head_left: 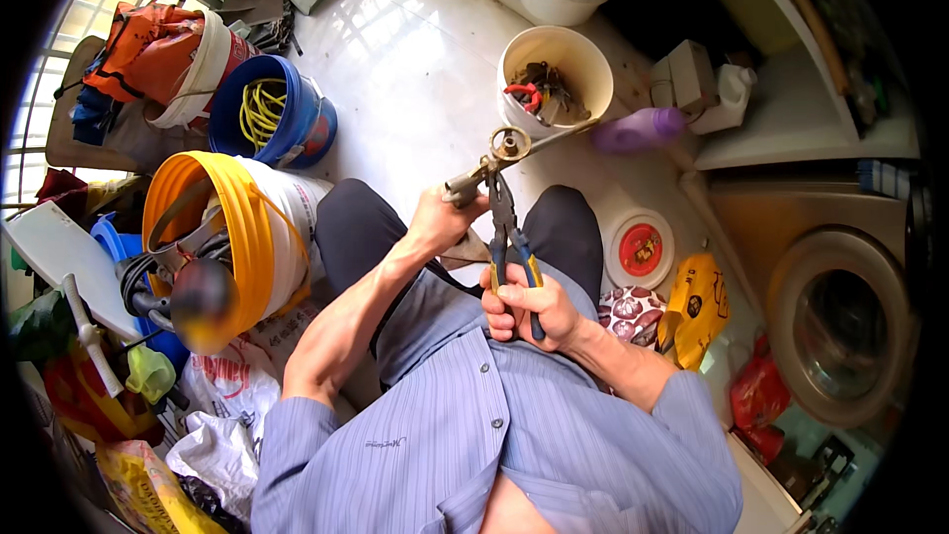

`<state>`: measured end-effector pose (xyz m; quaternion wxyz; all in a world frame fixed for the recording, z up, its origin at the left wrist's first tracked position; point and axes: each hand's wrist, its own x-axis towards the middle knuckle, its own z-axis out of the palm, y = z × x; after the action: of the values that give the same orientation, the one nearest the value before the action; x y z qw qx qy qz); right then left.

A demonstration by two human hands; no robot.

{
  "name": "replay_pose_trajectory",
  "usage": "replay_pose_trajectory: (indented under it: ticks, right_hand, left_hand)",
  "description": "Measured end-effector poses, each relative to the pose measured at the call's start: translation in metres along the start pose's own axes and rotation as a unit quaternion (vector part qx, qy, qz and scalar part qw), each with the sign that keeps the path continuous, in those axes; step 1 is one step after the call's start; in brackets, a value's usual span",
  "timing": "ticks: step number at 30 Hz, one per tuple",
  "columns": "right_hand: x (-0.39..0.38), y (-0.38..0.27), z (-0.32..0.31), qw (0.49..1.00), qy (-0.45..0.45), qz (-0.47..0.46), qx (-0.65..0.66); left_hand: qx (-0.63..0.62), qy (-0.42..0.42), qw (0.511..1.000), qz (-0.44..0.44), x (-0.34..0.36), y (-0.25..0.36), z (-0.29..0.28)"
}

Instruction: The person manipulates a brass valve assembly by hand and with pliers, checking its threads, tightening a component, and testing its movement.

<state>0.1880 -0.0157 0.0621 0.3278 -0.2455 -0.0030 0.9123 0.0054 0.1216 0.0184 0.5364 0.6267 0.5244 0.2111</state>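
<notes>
In front of my lap, my left hand (442, 221) is closed round the stubby end of a brassy metal fitting (510, 144). The fitting has a round open ring, and a long thin arm reaches from it to the upper right. My right hand (534, 309) grips the blue and yellow handles of a pair of pliers (503, 208), which points away from me. The pliers' jaws meet the fitting just below its ring; whether they are clamped on it I cannot tell. Just beyond stands a cream bucket (511, 57) with pliers with red handles and small metal pieces inside.
On the left stand a yellow-rimmed bucket (259, 237) with cables and tools, and a blue bucket (314, 124) with yellow cord. A purple bottle (638, 131) lies right of the cream bucket. A round lid (664, 249) and a washing machine (781, 237) are at the right.
</notes>
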Motion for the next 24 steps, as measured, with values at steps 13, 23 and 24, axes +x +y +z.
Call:
replay_pose_trajectory:
  ticks: [13, 23, 24]
  right_hand:
    - [-0.008, -0.002, -0.002, 0.996, -0.057, 0.009, 0.074]
    - [-0.006, -0.011, -0.023, 0.997, 0.021, 0.02, -0.069]
    - [-0.007, -0.013, -0.024, 0.996, 0.025, 0.027, -0.085]
  left_hand:
    - [0.037, -0.093, 0.992, 0.072, -0.002, -0.012, -0.009]
    - [-0.015, -0.055, 0.997, -0.06, -0.003, -0.017, 0.013]
    - [-0.022, -0.055, 0.997, -0.05, -0.006, -0.02, 0.015]
